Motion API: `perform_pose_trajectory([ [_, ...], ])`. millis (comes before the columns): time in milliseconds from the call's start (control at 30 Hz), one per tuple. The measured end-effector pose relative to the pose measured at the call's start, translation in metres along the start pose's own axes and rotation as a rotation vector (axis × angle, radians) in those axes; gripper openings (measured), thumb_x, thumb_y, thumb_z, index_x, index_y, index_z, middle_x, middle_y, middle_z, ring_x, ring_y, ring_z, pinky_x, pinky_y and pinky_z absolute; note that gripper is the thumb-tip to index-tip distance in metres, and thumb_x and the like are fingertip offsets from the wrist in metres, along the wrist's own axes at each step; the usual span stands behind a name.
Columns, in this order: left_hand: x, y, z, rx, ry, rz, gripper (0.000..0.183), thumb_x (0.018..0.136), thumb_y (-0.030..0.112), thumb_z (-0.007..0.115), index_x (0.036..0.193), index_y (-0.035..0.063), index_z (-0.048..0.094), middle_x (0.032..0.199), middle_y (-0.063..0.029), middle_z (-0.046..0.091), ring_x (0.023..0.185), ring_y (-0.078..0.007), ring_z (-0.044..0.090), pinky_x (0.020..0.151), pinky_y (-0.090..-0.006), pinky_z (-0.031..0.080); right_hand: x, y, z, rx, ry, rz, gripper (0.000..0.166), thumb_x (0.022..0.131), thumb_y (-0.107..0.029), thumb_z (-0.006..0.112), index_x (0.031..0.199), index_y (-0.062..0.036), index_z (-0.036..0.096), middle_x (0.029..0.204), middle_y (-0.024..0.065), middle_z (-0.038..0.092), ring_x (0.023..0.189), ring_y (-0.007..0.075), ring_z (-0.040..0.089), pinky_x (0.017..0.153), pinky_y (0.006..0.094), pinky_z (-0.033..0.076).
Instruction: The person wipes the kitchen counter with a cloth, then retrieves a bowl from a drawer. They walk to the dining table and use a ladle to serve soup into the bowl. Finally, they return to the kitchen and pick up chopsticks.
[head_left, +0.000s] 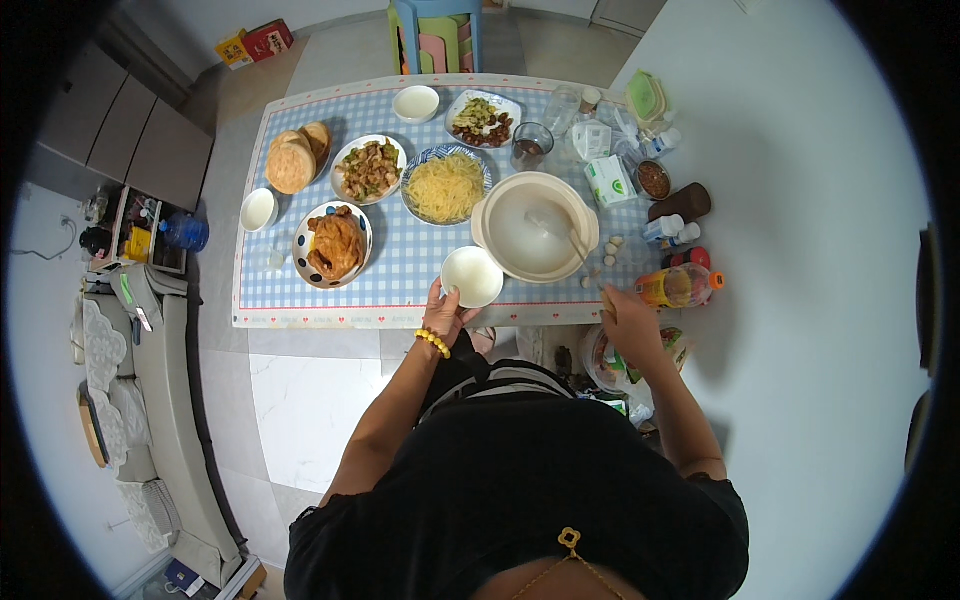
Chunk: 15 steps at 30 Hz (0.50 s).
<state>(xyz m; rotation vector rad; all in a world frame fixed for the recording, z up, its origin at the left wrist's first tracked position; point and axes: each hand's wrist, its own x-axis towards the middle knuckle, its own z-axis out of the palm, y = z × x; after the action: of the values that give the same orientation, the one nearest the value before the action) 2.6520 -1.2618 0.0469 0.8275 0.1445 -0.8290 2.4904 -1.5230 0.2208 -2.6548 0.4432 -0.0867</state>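
Note:
My left hand (448, 309) holds a white bowl (472, 276) by its rim and side, close against a large cream pot (480, 219). Pale, cloudy liquid fills much of that pot. In my right hand (628, 322) is the handle of a ladle (579, 244), whose bowl lies in the liquid. Left of the pot stands a patterned bowl of yellow shreds (448, 187), perhaps potato. Several pale garlic-like pieces (612, 249) lie on the table between the pot and my right hand.
A whole cooked chicken (335, 246), a meat dish (369, 169), flatbreads (291, 166) and white bowls (259, 210) stand on the checked tablecloth (405, 266). An orange-capped bottle (679, 286), jars and a tissue pack (610, 181) crowd the right side by the wall. Stacked stools (439, 37) stand beyond.

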Motion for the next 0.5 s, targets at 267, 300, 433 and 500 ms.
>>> perform_pose_trajectory([
  [267,0.0,0.001,-0.001,0.002,0.018,-0.015,0.04,0.093,0.03,0.053,0.129,0.0205,0.038,0.126,-0.0074,0.051,0.112,-0.0281,0.055,0.089,-0.0431,0.052,0.048,0.002,-0.013,0.64,-0.563,0.595,0.023,0.085,-0.019,0.059,0.098,0.0003,0.06,0.075,0.011,0.062,0.051,0.016,0.056,0.043,0.0296,0.044],
  [300,0.0,0.001,-0.001,-0.001,0.016,-0.015,0.04,0.093,0.03,0.053,0.129,0.0206,0.038,0.126,-0.0073,0.051,0.112,-0.028,0.055,0.089,-0.043,0.052,0.052,0.011,-0.012,0.762,-0.584,0.62,0.025,0.086,-0.02,0.06,0.1,0.0009,0.06,0.076,0.0099,0.062,0.05,0.0131,0.055,0.04,0.027,0.042],
  [433,0.0,0.001,-0.002,0.015,0.011,-0.015,0.041,0.093,0.03,0.054,0.129,0.0208,0.038,0.125,-0.0064,0.051,0.111,-0.0268,0.055,0.088,-0.0417,0.052,0.049,0.026,-0.012,1.022,-0.592,0.712,0.034,0.085,-0.015,0.061,0.112,0.0058,0.057,0.078,0.0088,0.063,0.049,0.0113,0.054,0.038,0.0227,0.041],
  [500,0.0,0.002,-0.003,0.01,-0.006,-0.007,0.041,0.093,0.031,0.054,0.129,0.0208,0.038,0.125,-0.006,0.052,0.111,-0.0263,0.056,0.087,-0.0411,0.053,0.042,0.031,-0.008,1.098,-0.566,0.773,0.038,0.086,-0.014,0.06,0.117,0.0063,0.054,0.077,0.0087,0.062,0.049,0.0101,0.053,0.038,0.0213,0.04],
])
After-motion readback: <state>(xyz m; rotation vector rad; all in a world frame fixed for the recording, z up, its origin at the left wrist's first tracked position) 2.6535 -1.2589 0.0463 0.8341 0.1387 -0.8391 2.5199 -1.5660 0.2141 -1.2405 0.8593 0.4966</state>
